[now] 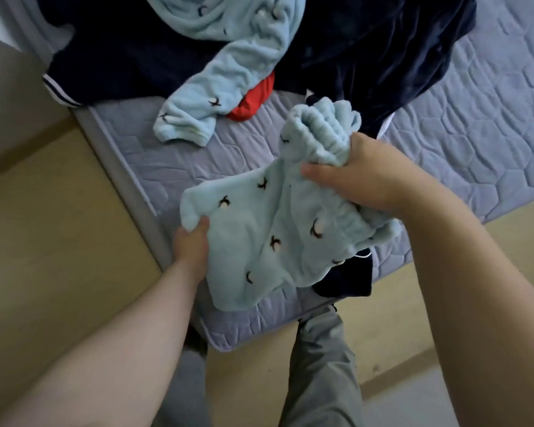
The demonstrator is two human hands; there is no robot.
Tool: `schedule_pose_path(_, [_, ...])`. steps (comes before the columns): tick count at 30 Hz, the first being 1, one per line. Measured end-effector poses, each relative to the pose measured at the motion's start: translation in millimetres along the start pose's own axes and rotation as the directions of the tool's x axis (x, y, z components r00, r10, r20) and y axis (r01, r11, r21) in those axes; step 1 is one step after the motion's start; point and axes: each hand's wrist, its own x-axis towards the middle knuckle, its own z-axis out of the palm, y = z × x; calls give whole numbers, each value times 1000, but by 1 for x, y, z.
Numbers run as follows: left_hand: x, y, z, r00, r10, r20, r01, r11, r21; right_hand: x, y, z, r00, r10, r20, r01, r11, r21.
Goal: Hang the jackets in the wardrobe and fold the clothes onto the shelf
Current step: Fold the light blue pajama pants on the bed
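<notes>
— What is each grip doing?

— The right hand [364, 177] is closed around the gathered, ribbed waistband of the light blue fleece trousers [269, 238]. Its fingers are curled into the bunched cloth and the thumb lies across the front of it. The left hand [191, 245] pinches the opposite edge of the same garment, thumb on top and the other fingers tucked under the fabric, so how far they curl cannot be told.

— And where do the trousers sit relative to the hands?

— They stretch between the two grips, the waistband end high at the right hand, the rest drooping down to the left hand and hanging below it. The cloth carries small dark bird-like marks. It is held above the corner of the bed [463, 131], which has a grey-blue quilted cover.

— What else lies on the bed?

— Farther up, a matching light blue fleece top [216, 53] sprawls with one sleeve reaching toward the bed's edge. Under and around it are dark navy garments [383, 53], one with a white-striped hem at the left. A red piece of cloth [253, 100] peeks out just beside the sleeve. Another dark navy piece [346, 282] lies under the lower edge of the trousers, near the bed's corner.

— Anything below?

— The person's grey trouser leg [321, 365] and a tan floor [59, 235] beside the bed.
</notes>
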Motion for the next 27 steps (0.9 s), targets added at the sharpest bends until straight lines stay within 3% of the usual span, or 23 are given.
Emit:
schedule_pose_path(4, [27, 44, -63, 943, 199, -268, -112, 945, 308, -9, 3, 11, 994, 111, -25, -89, 899, 429])
schedule_pose_path(7, [41, 52, -77, 886, 367, -283, -143, 796, 588, 2, 19, 26, 980, 196, -44, -137, 810, 570])
schedule_pose_path(8, [39, 49, -72, 855, 466, -226, -192, 690, 698, 7, 26, 33, 974, 222, -48, -157, 809, 566])
schedule_pose_path(10, [34, 35, -54, 788, 608, 93, -369, 346, 863, 20, 41, 50, 963, 263, -64, -189, 823, 536])
schedule_pose_path(12, [32, 20, -26, 728, 498, 471, -535, -17, 845, 29, 55, 64, 955, 285, -78, -205, 829, 521])
schedule_pose_path(14, [34, 6, 3, 697, 343, 629, -597, -209, 775, 36, 65, 74, 951, 293, -96, -209, 841, 498])
schedule_pose_path(20, [52, -25, 77, 671, 321, 669, -517, -444, 732, 41, 64, 89, 956, 239, -171, -124, 856, 502])
schedule_pose_path(24, [54, -40, 91, 690, 340, 639, -489, -431, 758, 41, 33, 116, 961, 171, -219, -65, 904, 422])
schedule_pose_path(27, [57, -30, 74, 648, 304, 699, -614, -335, 715, 37, 6, 129, 954, 118, -276, -15, 938, 347])
